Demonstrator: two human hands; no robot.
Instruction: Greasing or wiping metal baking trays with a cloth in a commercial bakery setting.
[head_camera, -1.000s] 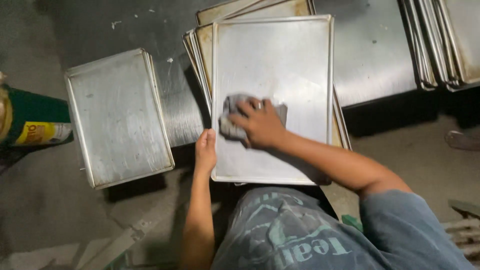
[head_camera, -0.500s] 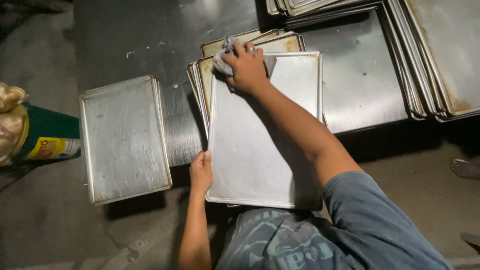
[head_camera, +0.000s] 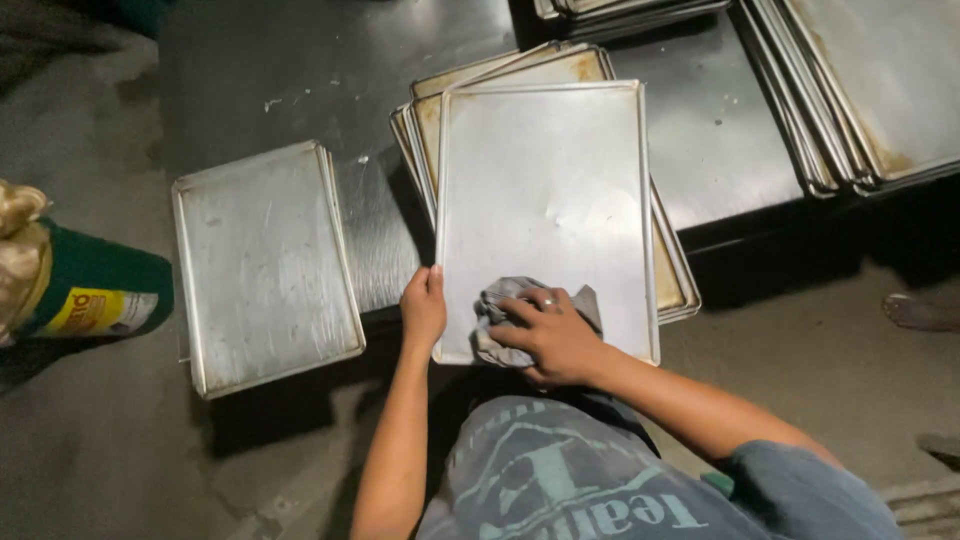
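Wiping seems partly done: right hand (head_camera: 555, 335) presses a grey cloth (head_camera: 500, 310) flat on the top tray (head_camera: 545, 190) at its 6 o'clock end, left hand (head_camera: 424, 305) pinches the tray's near-left edge, and stacked trays (head_camera: 860, 90) at 2 o'clock look still stained.

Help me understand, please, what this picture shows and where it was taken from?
The picture comes from a camera worn on a person's head, looking down at their own bare hands. The right hand presses a grey cloth on the near end of the top tray of a stack. The left hand grips that tray's near left edge. The stack lies on a dark metal table. Another tray lies to the left and more trays sit at the far right. A green can is at the left edge.
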